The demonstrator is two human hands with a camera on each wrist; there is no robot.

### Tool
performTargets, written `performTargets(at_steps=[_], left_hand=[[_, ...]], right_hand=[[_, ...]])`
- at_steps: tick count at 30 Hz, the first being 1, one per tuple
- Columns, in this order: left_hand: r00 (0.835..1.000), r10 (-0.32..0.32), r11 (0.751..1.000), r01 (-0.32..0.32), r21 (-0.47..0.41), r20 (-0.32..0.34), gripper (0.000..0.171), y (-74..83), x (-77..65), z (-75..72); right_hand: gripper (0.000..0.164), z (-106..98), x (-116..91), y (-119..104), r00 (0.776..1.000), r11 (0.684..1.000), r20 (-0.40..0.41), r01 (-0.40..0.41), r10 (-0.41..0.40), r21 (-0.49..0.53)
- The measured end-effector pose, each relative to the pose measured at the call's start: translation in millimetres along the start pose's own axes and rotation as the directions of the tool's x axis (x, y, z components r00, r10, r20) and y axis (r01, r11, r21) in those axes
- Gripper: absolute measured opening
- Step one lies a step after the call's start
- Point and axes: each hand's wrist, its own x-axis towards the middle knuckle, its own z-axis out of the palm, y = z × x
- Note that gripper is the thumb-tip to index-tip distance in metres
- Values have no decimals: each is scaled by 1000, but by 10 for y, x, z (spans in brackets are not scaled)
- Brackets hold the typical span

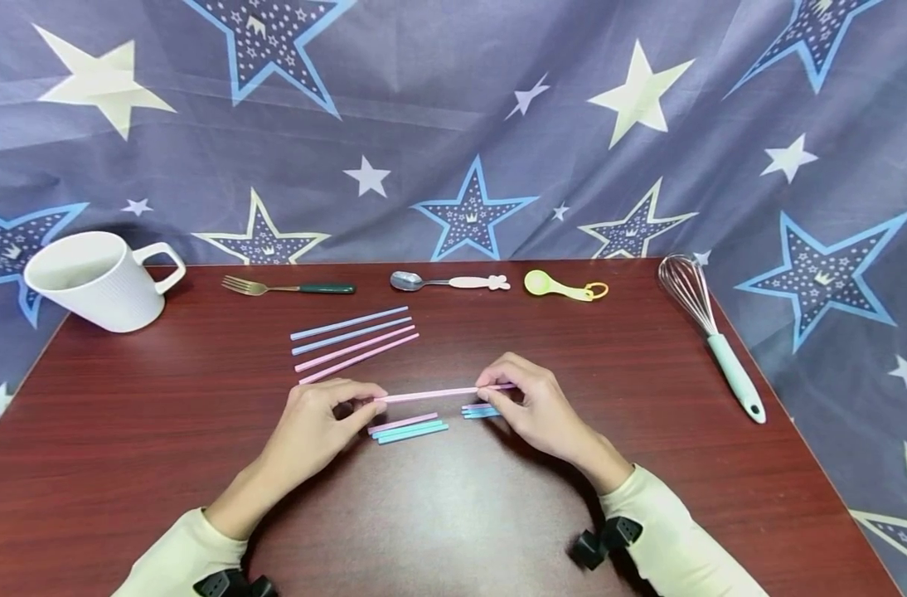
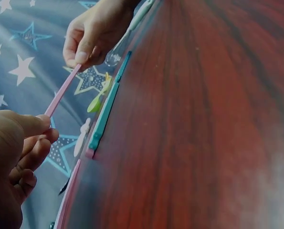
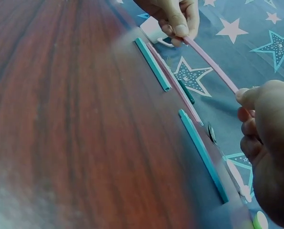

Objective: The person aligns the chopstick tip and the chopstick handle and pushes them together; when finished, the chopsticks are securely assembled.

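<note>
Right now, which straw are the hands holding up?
The pink straw stretching between the left hand and right hand: both pinch it, while the other straws lie on the table.

Pink straw [image 1: 431,395] in two-handed grip [image 1: 321,416] [image 1: 537,410]

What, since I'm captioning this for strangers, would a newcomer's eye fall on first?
Probably the slim pink straw between the left hand and right hand, near the head view's centre. Behind the reddish wood-grained table hangs a star-printed blue-grey cloth. A white ribbed mug stands at the table's far left corner.
</note>
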Motion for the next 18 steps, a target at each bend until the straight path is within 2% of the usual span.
performTargets(at_steps=[10,14,18], left_hand=[[991,-24,999,28,30,-130,19,-198,-147,-189],[986,-62,996,72,59,-151,17,-272,-181,-262],[978,-120,988,134,78,-171,15,-331,-192,-302]], right_hand=[[8,-89,-28,63,999,1000,-44,-17,17,-12],[8,-134,-78,105,998,999,-51,-26,24,-30],[10,-149,-137,144,999,998,-15,-37,36,-53]])
